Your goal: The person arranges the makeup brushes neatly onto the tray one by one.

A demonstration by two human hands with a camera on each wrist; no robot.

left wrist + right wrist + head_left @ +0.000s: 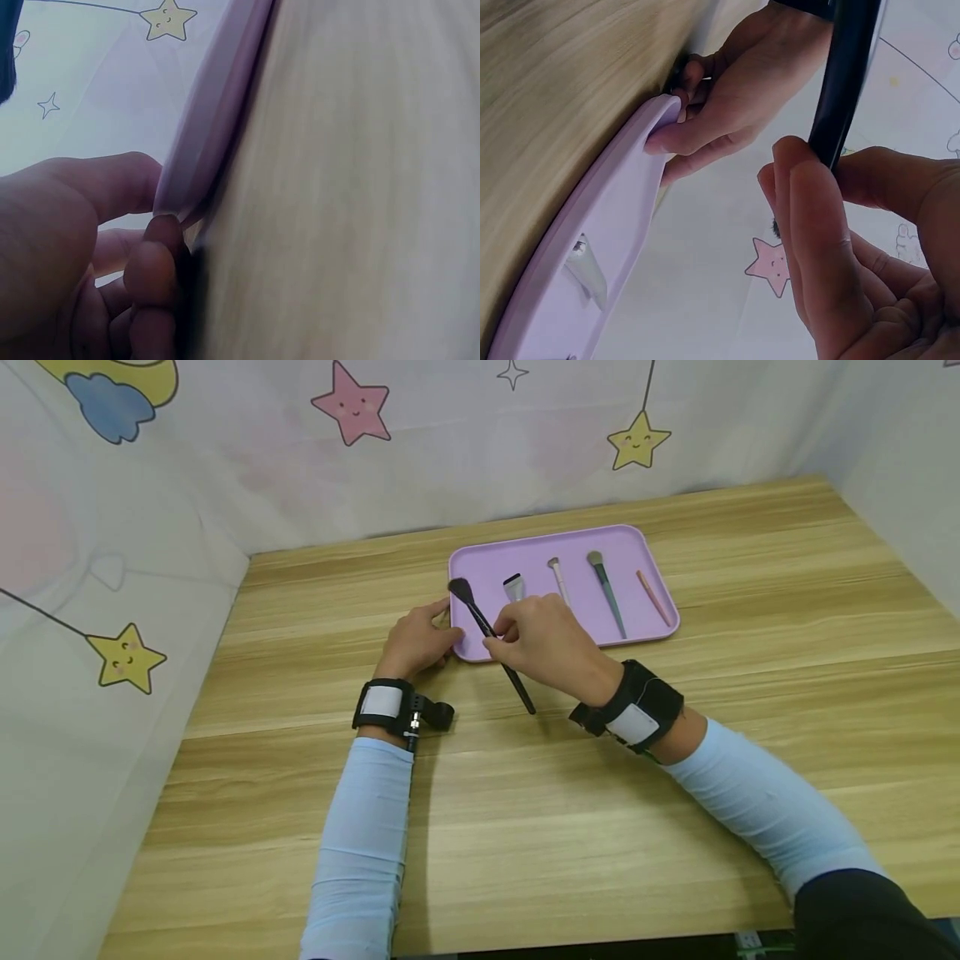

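A black-handled makeup brush (pixel 521 685) with dark bristles slants over the front left of a lilac tray (pixel 489 558). My right hand (pixel 551 639) pinches its handle between thumb and fingertips; the right wrist view shows the handle (pixel 845 75) close up. At the tray's left front corner, my left hand (pixel 416 639) grips the rim, thumb on top and fingers along the outside and below. In the left wrist view those fingers meet the tray's edge (pixel 214 105). A flat, wide-headed brush (pixel 513 585) lies on the tray, its handle partly hidden behind my right hand.
Farther right on the tray lie a small pale brush (pixel 557 575), a green-handled brush (pixel 606 589) and a thin pink stick-like item (pixel 654 599). The tray sits on a wood-grain table (pixel 600 860). A star-printed curtain (pixel 450 468) stands behind the table.
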